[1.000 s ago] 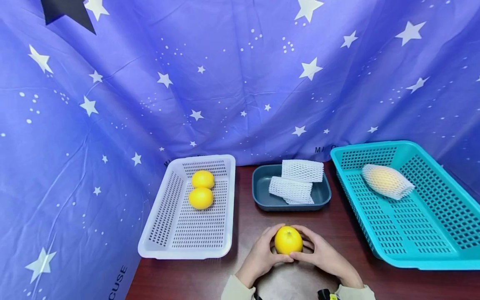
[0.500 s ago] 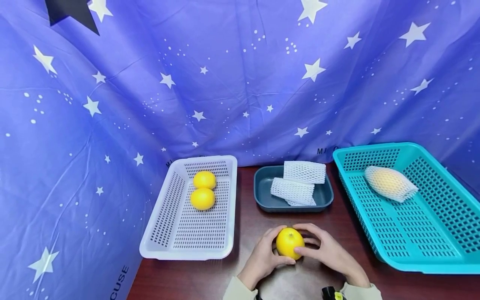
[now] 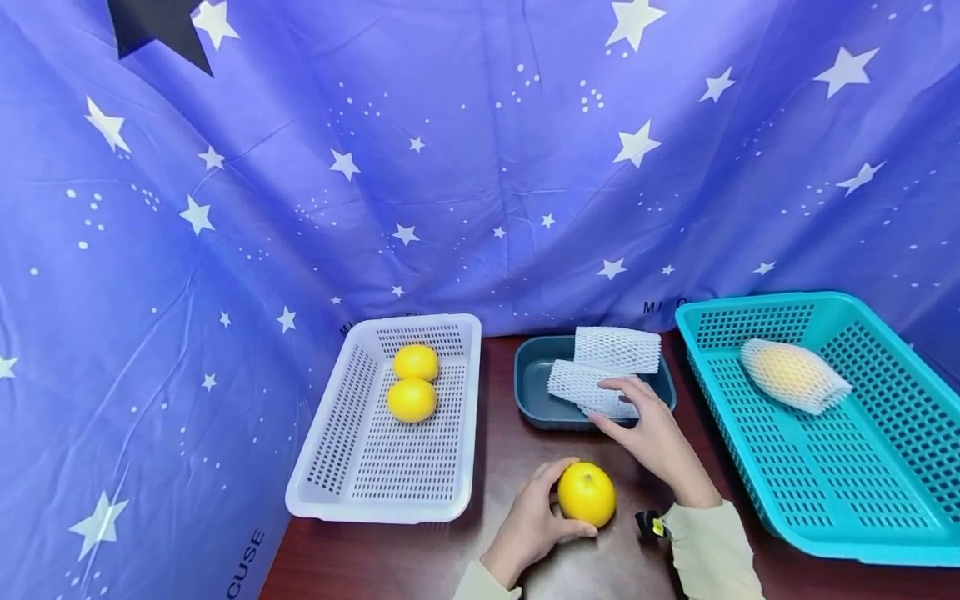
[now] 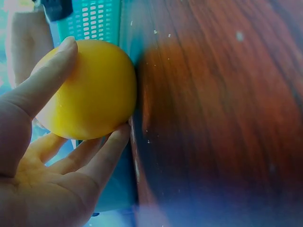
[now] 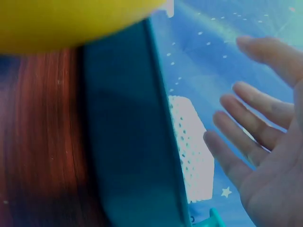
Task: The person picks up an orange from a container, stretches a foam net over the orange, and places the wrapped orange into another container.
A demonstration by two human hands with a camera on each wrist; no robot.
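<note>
A round yellow citrus fruit rests on the table in front of me. My left hand holds it from the left, thumb and fingers curved about it; the left wrist view shows the same fruit touching the tabletop. Over the dark blue tray reaches my right hand, its fingers spread and nothing gripped. White foam net sleeves lie in that tray: a front sleeve, partly hidden by the right hand, and a back sleeve. The right wrist view has the right hand beside a sleeve, apparently apart from it.
On the left stands a white perforated basket with two yellow fruits, a rear one and a front one. A teal basket on the right holds a net-wrapped fruit. A starry blue curtain hangs behind.
My right hand has let go of the fruit and moved forward to above the dark tray. The left hand keeps the fruit, which had been tilted between both hands. The head view has shifted slightly.
</note>
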